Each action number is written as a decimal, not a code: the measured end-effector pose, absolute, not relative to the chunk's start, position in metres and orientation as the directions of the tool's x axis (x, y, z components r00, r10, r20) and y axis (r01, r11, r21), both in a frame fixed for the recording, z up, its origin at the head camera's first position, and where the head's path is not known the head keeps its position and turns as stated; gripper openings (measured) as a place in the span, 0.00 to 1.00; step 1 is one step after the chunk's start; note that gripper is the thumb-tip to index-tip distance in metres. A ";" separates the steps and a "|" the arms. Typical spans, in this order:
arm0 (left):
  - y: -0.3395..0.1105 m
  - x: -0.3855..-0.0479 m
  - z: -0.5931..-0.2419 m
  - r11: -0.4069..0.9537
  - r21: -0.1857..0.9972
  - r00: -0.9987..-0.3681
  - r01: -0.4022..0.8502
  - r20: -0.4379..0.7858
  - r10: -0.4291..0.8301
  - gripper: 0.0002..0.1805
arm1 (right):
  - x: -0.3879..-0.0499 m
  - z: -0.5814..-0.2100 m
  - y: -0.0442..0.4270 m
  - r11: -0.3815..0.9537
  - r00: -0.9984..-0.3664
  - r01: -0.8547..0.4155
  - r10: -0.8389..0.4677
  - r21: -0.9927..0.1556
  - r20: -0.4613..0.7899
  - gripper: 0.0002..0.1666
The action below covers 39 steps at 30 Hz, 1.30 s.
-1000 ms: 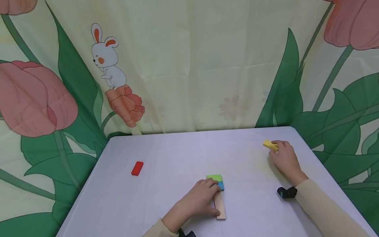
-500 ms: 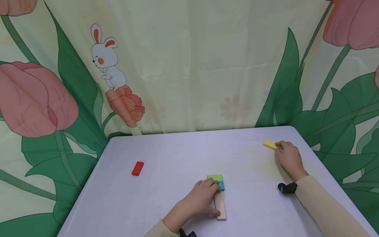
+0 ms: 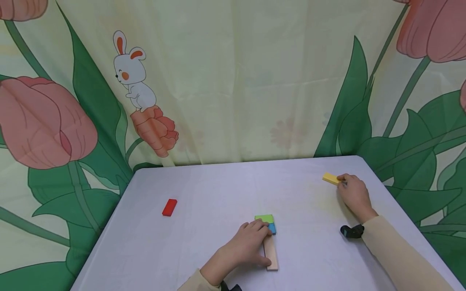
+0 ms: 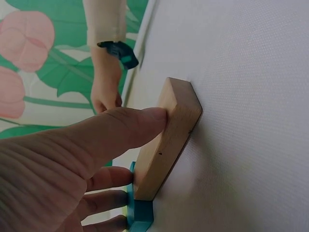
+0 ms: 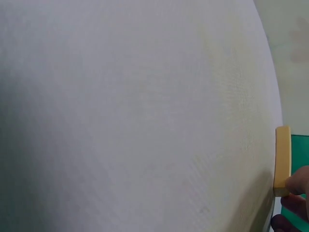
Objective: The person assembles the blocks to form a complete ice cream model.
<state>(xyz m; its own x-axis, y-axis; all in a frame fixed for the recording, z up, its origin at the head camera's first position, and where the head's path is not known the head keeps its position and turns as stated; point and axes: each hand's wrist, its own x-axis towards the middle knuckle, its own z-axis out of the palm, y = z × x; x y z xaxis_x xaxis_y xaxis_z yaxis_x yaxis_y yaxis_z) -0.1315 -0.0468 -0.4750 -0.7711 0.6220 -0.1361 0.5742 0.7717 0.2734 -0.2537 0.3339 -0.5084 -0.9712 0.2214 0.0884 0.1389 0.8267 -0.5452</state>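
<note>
In the head view my left hand [image 3: 244, 245] lies over a row of blocks near the table's front. Its thumb rests on a long plain wooden block [image 3: 270, 254], and its fingertips touch a blue block [image 3: 272, 228]. Beyond the blue one is a light green block [image 3: 265, 218], partly covered by the fingers. The left wrist view shows the thumb nearly straight on the wooden block [image 4: 169, 140], whose end meets the blue block [image 4: 142, 212]. At the far right, my right hand [image 3: 354, 196] pinches the right end of a yellow block [image 3: 330, 178], also seen in the right wrist view.
A red block [image 3: 169, 207] lies by itself on the left of the white-covered table [image 3: 218, 194]. Behind the table hangs a curtain [image 3: 233, 81] printed with tulips and a rabbit. Both wrists wear small black devices.
My right hand has shifted slightly right along the yellow block, so more of the block shows. The left hand and the other blocks have stayed in place.
</note>
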 end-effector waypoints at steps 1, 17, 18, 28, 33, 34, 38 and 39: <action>-0.047 -0.131 -0.475 0.770 0.276 -0.770 0.575 -0.136 0.623 0.38 | -0.254 -0.509 0.333 0.827 -0.971 0.136 0.220 -0.546 0.091 0.22; -0.047 -0.132 -0.473 0.765 0.276 -0.761 0.582 -0.146 0.632 0.36 | -0.256 -0.513 0.327 0.827 -0.974 0.111 0.199 -0.551 0.103 0.22; -0.047 -0.132 -0.473 0.765 0.278 -0.761 0.581 -0.147 0.632 0.36 | -0.256 -0.513 0.327 0.827 -0.974 0.111 0.200 -0.551 0.105 0.21; -0.047 -0.130 -0.473 0.770 0.271 -0.765 0.578 -0.148 0.627 0.36 | -0.257 -0.515 0.323 0.824 -0.975 0.097 0.190 -0.558 0.112 0.21; -0.046 -0.132 -0.474 0.773 0.273 -0.767 0.573 -0.155 0.623 0.35 | -0.256 -0.514 0.320 0.820 -0.973 0.094 0.195 -0.565 0.121 0.21; -0.046 -0.132 -0.473 0.773 0.272 -0.767 0.572 -0.156 0.622 0.35 | -0.256 -0.514 0.320 0.819 -0.973 0.093 0.195 -0.566 0.121 0.21; -0.046 -0.132 -0.474 0.775 0.267 -0.768 0.573 -0.156 0.621 0.35 | -0.255 -0.514 0.317 0.813 -0.974 0.089 0.191 -0.576 0.119 0.21; -0.046 -0.132 -0.474 0.775 0.268 -0.768 0.572 -0.156 0.621 0.35 | -0.255 -0.514 0.316 0.813 -0.975 0.086 0.188 -0.575 0.120 0.21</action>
<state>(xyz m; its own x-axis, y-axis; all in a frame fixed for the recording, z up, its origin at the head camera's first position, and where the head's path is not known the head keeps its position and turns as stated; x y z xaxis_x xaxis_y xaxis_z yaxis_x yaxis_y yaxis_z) -0.1315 -0.0463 -0.4740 -0.7682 0.6210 -0.1557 0.5723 0.7750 0.2680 -0.2549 0.3157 -0.5145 -0.9749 0.1877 0.1196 0.0860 0.8134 -0.5754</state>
